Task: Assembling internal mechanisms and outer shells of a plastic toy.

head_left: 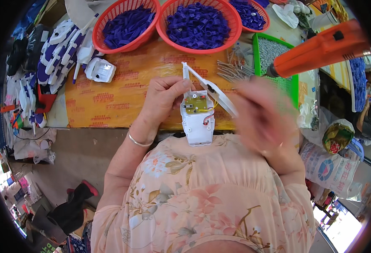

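Clothing: a floral pink garment [202,198] fills the near lower part of the view.
Left hand: the left hand [165,96] is curled around the top of a white plastic casing [198,122], thumb and fingers pinching its upper edge; a thin bangle [139,142] sits on the wrist.
Casing: it is held upright above the near edge of the worktop [109,101], its open face showing a small green circuit board [194,103] with red and yellow wires [210,114] running down the right side.
Loose cover: a white elongated cover piece [213,90] slants from upper left to lower right, just beside the casing's top right corner; whether it is attached cannot be told.
Right hand: the right hand [261,114] is blurred, just right of the casing; whether it is spread or pinching something cannot be told.
Worktop: covered with yellow-orange printed sheeting.
Screws: a scatter of long metal screws [232,67] lies beyond the hands, beside a green tray [295,80] of small grey parts.
Tool: an orange power screwdriver [320,48] hangs over the tray, tip pointing left.
Left side: a white housing [100,69] lies on the worktop, with a pile of white and blue parts [56,50] further left.
Far edge: 3 red baskets [168,29] hold purple plastic pieces [198,25].
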Available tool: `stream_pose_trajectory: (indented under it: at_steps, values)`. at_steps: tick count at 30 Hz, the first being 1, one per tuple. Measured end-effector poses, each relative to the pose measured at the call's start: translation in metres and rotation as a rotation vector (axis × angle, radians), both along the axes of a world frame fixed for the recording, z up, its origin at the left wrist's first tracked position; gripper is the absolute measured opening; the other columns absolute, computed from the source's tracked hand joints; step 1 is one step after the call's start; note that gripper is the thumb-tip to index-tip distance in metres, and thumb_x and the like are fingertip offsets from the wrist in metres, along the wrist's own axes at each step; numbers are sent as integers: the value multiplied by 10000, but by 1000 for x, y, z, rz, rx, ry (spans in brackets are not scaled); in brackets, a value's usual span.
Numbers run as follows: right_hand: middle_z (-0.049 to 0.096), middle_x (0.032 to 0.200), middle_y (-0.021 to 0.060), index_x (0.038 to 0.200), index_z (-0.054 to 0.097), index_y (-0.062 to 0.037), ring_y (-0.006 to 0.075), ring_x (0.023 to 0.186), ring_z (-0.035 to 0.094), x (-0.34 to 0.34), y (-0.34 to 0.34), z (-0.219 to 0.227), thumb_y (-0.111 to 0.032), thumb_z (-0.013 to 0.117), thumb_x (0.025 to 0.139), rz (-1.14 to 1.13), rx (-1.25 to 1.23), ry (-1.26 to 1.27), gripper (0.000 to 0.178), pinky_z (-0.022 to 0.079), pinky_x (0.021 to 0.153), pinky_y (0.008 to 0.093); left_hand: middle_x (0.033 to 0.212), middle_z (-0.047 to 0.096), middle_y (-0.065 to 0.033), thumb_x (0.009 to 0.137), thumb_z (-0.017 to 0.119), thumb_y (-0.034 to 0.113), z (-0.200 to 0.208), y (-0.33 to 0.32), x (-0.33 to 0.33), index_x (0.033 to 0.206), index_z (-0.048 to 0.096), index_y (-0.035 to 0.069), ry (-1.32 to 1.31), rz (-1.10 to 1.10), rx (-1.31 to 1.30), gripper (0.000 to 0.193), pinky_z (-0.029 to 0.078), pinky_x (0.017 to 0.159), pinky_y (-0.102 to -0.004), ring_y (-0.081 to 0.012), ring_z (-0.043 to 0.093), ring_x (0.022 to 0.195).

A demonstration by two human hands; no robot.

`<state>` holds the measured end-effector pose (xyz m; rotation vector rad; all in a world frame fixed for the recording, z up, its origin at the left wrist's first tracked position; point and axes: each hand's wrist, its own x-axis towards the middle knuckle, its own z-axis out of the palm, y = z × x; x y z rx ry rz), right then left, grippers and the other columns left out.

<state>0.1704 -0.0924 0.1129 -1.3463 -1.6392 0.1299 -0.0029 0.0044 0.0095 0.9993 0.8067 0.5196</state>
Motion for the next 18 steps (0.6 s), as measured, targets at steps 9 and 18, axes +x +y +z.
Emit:
stream_pose_trajectory:
  at_steps: [9,18]
  values:
    - [591,1090,188,1132,538,65,285,963,605,117,33,17,-24,581,835,466,-33,1076,313,511,817,349,580,553,16,861,620,159,19,-5,1,799,688,0,7,-25,178,184,312,433,-189,-33,432,478]
    - [588,791,134,979,498,27,247,700,601,105,30,9,-31,540,758,311,-89,733,233,492,696,366,542,528,18,858,628,166,16,-3,0,710,656,14,66,72,190,213,308,408,-191,-29,445,459]
